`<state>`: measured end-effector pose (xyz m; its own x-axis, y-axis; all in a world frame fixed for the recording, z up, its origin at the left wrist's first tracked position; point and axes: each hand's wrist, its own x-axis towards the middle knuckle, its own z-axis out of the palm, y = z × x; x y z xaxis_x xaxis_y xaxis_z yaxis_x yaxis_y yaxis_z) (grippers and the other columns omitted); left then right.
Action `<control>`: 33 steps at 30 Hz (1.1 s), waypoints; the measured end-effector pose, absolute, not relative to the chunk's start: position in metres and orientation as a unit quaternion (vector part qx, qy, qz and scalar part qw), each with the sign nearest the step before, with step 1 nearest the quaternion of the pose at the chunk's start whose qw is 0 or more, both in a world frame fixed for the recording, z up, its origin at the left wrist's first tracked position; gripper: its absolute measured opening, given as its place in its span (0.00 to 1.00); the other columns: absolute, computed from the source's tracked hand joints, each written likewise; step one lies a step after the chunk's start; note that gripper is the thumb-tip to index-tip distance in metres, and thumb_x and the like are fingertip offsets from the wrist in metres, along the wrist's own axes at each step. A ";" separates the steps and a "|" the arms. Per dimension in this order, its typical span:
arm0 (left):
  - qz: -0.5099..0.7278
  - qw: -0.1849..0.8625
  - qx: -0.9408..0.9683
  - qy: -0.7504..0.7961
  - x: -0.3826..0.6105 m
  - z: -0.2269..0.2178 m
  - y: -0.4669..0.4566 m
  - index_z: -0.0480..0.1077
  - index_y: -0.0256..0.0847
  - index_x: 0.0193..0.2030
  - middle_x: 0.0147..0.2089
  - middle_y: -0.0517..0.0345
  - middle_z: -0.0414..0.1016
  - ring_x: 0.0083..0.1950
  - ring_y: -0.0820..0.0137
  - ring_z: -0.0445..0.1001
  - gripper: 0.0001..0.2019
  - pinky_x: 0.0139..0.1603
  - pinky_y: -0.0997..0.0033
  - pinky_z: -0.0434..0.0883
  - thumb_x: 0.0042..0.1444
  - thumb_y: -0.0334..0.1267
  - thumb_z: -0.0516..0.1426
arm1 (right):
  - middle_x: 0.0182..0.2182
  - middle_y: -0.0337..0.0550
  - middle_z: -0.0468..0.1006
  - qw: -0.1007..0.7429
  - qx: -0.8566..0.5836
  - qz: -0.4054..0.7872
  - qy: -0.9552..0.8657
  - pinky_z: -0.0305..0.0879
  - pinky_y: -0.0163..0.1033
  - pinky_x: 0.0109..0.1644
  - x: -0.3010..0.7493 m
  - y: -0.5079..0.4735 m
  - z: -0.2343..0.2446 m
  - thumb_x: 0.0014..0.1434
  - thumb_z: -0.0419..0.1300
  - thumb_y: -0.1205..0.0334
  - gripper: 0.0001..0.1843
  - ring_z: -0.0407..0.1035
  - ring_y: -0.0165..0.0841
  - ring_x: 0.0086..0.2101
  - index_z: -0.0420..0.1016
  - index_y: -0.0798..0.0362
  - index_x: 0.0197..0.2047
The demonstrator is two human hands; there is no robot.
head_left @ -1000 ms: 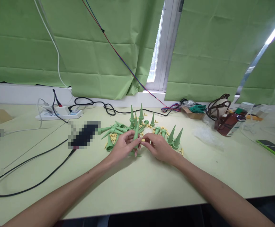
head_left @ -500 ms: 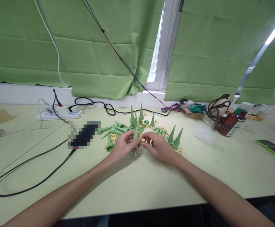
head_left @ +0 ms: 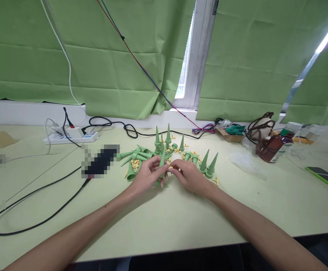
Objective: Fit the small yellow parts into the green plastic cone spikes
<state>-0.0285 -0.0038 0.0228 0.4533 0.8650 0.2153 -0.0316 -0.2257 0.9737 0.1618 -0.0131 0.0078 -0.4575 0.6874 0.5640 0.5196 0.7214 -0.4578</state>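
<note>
My left hand (head_left: 148, 174) is closed around a green plastic watering spike (head_left: 163, 157), its point upward. Against the spike's side, my right hand (head_left: 190, 174) pinches a small yellow plastic valve (head_left: 170, 167) between thumb and fingertips; most of the valve is hidden. Behind my left hand lies a heap of green spikes (head_left: 130, 171) with loose yellow valves (head_left: 136, 164) among them. Two upright spikes (head_left: 210, 169) stand just right of my right hand, and further ones (head_left: 168, 137) stand behind both hands.
A blurred-out dark device (head_left: 101, 162) with a black cable lies left of the heap. Behind it is a white power strip (head_left: 70, 137). To the right are a clear plastic bag (head_left: 248, 163), a brown bottle (head_left: 275, 148) and a green-edged phone (head_left: 326, 180).
My right hand's fingers have drawn in flatter over the yellow valve, so less of it shows. My left hand and the spike have stayed nearly still.
</note>
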 end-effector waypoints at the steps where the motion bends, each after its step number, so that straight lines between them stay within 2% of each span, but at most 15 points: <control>1: 0.418 0.537 0.662 0.315 -0.029 0.023 -0.004 0.67 0.38 0.35 0.32 0.59 0.69 0.31 0.72 0.72 0.13 0.22 0.75 0.73 0.59 0.46 0.61 | 0.33 0.41 0.77 0.378 -0.357 0.109 -0.847 0.62 0.36 0.37 0.162 -0.013 0.008 0.71 0.50 0.62 0.10 0.70 0.31 0.32 0.71 0.52 0.40; 5: 0.423 0.536 0.659 0.315 -0.028 0.022 -0.004 0.67 0.38 0.35 0.30 0.60 0.69 0.30 0.72 0.72 0.13 0.22 0.75 0.73 0.58 0.47 0.61 | 0.34 0.41 0.78 0.381 -0.352 0.112 -0.848 0.63 0.36 0.38 0.161 -0.014 0.009 0.71 0.49 0.61 0.11 0.71 0.31 0.34 0.71 0.52 0.40; 11: 0.431 0.532 0.651 0.328 -0.027 0.022 -0.002 0.68 0.38 0.35 0.28 0.60 0.69 0.26 0.73 0.70 0.14 0.21 0.74 0.72 0.56 0.47 0.62 | 0.38 0.43 0.77 0.407 -0.350 0.127 -0.834 0.66 0.36 0.38 0.162 -0.014 0.008 0.69 0.55 0.59 0.09 0.70 0.31 0.33 0.70 0.51 0.49; 14: 0.429 0.531 0.651 0.331 -0.028 0.023 -0.002 0.69 0.38 0.36 0.28 0.60 0.69 0.26 0.73 0.70 0.14 0.22 0.74 0.72 0.56 0.47 0.62 | 0.40 0.44 0.76 0.407 -0.339 0.134 -0.838 0.66 0.37 0.38 0.163 -0.014 0.009 0.68 0.55 0.61 0.07 0.70 0.30 0.33 0.69 0.51 0.48; 23: 0.429 0.528 0.652 0.335 -0.027 0.023 -0.004 0.69 0.38 0.35 0.28 0.60 0.70 0.27 0.72 0.71 0.14 0.22 0.74 0.72 0.56 0.48 0.62 | 0.36 0.43 0.77 0.396 -0.346 0.123 -0.841 0.64 0.37 0.37 0.163 -0.012 0.007 0.69 0.53 0.62 0.06 0.69 0.32 0.33 0.69 0.52 0.43; 33: 0.429 0.530 0.651 0.332 -0.025 0.026 -0.005 0.68 0.38 0.35 0.27 0.60 0.69 0.27 0.71 0.71 0.15 0.21 0.74 0.73 0.56 0.48 0.62 | 0.34 0.42 0.77 0.375 -0.351 0.119 -0.850 0.63 0.37 0.39 0.161 -0.014 0.011 0.72 0.48 0.62 0.12 0.70 0.32 0.34 0.70 0.52 0.39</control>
